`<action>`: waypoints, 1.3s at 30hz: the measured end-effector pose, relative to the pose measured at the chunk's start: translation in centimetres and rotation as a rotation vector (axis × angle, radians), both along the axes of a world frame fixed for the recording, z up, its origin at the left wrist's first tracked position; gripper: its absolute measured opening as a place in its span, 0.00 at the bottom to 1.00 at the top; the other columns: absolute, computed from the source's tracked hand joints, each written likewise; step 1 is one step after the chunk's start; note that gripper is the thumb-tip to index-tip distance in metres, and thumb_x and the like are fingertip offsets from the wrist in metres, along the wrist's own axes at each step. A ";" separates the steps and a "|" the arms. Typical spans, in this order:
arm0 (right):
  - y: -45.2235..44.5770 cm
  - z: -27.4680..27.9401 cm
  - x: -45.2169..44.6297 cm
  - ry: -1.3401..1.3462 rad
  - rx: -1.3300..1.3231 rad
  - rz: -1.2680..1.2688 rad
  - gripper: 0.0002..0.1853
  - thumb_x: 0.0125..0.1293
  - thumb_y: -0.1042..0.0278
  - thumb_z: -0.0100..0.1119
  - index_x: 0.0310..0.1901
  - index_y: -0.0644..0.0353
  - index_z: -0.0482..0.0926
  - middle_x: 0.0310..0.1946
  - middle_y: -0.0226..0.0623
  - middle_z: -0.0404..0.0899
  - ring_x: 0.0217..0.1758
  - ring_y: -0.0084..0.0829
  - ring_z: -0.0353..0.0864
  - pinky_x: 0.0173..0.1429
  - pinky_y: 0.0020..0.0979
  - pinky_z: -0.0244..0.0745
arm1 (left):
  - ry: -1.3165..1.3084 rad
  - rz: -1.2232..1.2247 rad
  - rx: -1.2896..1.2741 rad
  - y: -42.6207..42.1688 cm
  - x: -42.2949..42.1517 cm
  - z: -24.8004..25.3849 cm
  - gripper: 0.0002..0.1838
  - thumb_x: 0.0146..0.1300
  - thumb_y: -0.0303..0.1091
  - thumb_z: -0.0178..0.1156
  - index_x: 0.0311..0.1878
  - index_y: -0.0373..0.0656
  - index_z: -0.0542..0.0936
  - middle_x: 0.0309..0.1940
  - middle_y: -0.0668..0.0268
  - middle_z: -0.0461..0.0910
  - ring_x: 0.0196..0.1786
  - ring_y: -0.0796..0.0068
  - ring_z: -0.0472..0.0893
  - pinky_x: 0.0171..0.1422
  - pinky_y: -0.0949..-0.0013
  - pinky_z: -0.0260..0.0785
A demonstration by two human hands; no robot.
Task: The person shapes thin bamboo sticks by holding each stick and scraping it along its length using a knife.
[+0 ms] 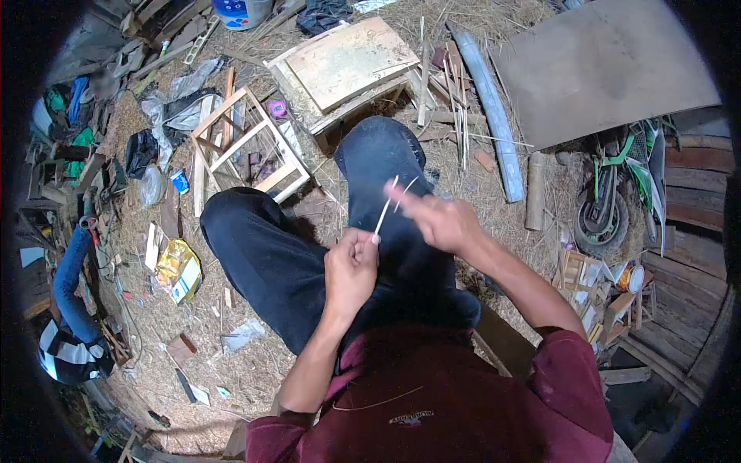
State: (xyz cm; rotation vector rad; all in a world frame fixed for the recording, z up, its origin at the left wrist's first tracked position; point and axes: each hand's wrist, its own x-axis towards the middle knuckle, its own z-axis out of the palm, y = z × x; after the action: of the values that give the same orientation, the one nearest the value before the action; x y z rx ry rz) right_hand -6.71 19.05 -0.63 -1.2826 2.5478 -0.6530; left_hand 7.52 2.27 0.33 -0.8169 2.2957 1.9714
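Pale strip [383,217]: pinches near end in grip of left hand [352,261], above dark trousers [380,150]; cannot tell grip of right hand [445,224], blurred beside far end. Looks underway; cannot judge remaining work.

stick [384,210]: cream | shirt [463,386]: maroon | trousers [266,255]: near-black | plank [492,114]: grey-blue

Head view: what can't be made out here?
- Lower end of the pale stick: hidden by the left hand pinching it.
- Right hand: fingers blurred, so any grip or contact with the stick is unclear.
- Blue-and-white bucket: top cut off by the upper edge.
- Motorbike: part of it hidden by the grey board.
- Shirt lettering: too small to read.
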 end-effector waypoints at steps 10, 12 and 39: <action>-0.4 1.2 -0.5 -0.089 -0.347 -0.025 0.29 0.69 0.69 0.53 0.72 0.41 0.64 0.36 0.50 0.84 0.31 0.50 0.83 0.35 0.44 0.80 | 0.034 0.057 0.223 -0.4 -0.2 -0.1 0.09 0.72 0.32 0.55 0.39 0.36 0.79 0.20 0.74 0.71 0.23 0.88 0.66 0.27 0.78 0.55; -0.6 2.0 0.3 -0.062 -0.283 0.051 0.31 0.68 0.69 0.53 0.72 0.38 0.63 0.33 0.48 0.84 0.29 0.49 0.83 0.34 0.45 0.80 | 0.048 0.052 0.216 0.3 -2.4 -0.2 0.08 0.71 0.30 0.56 0.37 0.35 0.79 0.19 0.73 0.72 0.23 0.87 0.67 0.26 0.77 0.57; -9.8 9.1 -5.4 -0.410 -0.833 -0.248 0.26 0.80 0.48 0.37 0.51 0.65 0.77 0.21 0.24 0.70 0.21 0.14 0.63 0.26 0.20 0.58 | 0.294 0.052 1.128 -7.8 -4.1 8.3 0.27 0.73 0.28 0.45 0.75 0.50 0.59 0.21 0.71 0.61 0.13 0.87 0.55 0.15 0.82 0.47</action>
State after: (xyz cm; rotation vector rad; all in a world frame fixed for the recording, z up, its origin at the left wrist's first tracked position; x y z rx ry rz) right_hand -12.11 9.22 8.44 -0.8526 2.1415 -1.9381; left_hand 3.46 -5.57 8.61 -0.4523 0.8366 2.9421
